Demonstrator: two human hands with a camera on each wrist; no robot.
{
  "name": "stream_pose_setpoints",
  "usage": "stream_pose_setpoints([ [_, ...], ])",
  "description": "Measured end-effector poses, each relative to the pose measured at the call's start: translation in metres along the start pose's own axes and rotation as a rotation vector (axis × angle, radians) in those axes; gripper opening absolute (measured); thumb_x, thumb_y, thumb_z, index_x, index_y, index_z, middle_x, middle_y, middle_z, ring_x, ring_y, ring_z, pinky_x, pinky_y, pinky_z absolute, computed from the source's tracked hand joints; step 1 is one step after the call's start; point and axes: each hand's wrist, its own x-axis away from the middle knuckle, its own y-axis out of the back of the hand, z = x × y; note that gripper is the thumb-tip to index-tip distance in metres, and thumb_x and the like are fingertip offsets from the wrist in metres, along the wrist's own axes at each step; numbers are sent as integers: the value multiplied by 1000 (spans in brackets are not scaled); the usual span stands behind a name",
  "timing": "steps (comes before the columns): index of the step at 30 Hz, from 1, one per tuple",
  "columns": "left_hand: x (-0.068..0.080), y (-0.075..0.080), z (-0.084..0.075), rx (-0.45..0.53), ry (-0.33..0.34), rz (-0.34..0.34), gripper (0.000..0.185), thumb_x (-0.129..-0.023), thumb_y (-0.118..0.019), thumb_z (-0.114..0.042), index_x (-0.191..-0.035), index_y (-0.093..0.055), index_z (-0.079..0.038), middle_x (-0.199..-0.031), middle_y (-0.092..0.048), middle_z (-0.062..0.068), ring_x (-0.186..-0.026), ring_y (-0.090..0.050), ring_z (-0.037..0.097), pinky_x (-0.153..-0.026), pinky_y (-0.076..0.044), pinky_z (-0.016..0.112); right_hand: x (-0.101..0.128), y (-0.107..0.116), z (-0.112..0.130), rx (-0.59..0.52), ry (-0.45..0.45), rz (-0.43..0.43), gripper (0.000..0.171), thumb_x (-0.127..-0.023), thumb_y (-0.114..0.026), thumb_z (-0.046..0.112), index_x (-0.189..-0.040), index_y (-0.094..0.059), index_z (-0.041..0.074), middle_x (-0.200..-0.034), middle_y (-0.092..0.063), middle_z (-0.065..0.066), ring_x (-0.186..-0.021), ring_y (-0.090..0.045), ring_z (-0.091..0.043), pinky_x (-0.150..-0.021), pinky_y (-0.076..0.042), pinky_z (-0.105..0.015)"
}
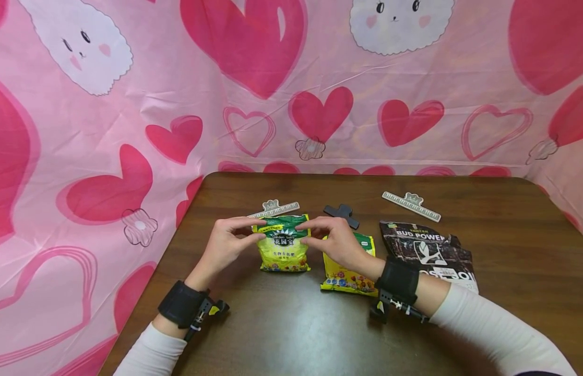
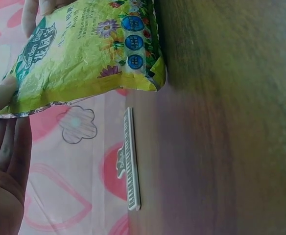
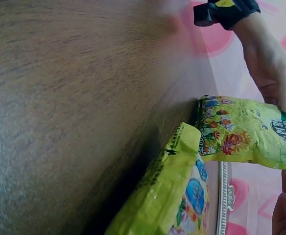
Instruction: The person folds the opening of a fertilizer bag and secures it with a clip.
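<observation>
dark pouch point(image 1: 429, 253), grey clips point(image 1: 411, 204) — black clip point(image 1: 342, 214)

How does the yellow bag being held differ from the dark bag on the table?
The yellow-green plastic bag stands upright, pinched at its top by the left hand and right hand; the dark brown crinkled bag lies flat, untouched. The yellow-green one looks smaller. Both are printed pouches on the brown wooden table.

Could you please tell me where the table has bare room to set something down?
Bare wood lies along the near table edge between the forearms, and behind the grey clips. The middle is crowded: yellow bag, second yellow bag, black bag.
</observation>
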Motion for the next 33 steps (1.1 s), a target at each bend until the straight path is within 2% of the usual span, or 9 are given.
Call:
stream_pose_setpoints([
  [4, -1, 0, 7, -2, -16, -6, 31, -80, -81, -10, -111, -76, -13, -110, -75, 7, -88, -68, 19, -74, -58, 24, 0, -1, -1, 10, 7, -5, 27, -88, -75, 19, -115, -74, 22, -96, -70, 1, -77, -63, -12, -66, -52, -26],
  [10, -1, 1, 8, -34, -53, 1, 30, -81, -82, -16, -111, -77, -16, -108, -76, 4, -88, -69, 13, -75, -59, 29, 0, 0, -1, 26, 15, -20, 29, -88, -75, 18, -116, -74, 22, -103, -73, 2, -74, -61, -12, -64, -50, -27],
  [16, -1, 1, 8, -84, -85, -6, 28, -79, -83, -14, -107, -78, -15, -100, -76, 2, -86, -68, 10, -72, -59, 25, 0, 0, 0, 34, 3, -13, 28, -90, -73, 19, -117, -74, 20, -105, -74, 1, -74, -60, -12, -62, -48, -23],
  [26, 0, 2, 9, -154, -150, -8, 24, -78, -83, -13, -102, -80, -17, -91, -75, -3, -79, -64, 8, -67, -59, 27, 0, -1, -1, 73, 18, -12, 23, -93, -70, 19, -114, -76, 19, -100, -73, 2, -73, -59, -9, -61, -47, -23],
  [33, 0, -1, 12, -167, -224, -22, 16, -78, -82, -11, -93, -81, -15, -83, -71, -3, -72, -59, 6, -61, -50, 18, 1, -1, -5, 125, 53, -4, 18, -94, -68, 20, -110, -77, 20, -99, -75, 3, -74, -63, -2, -62, -51, -23],
])
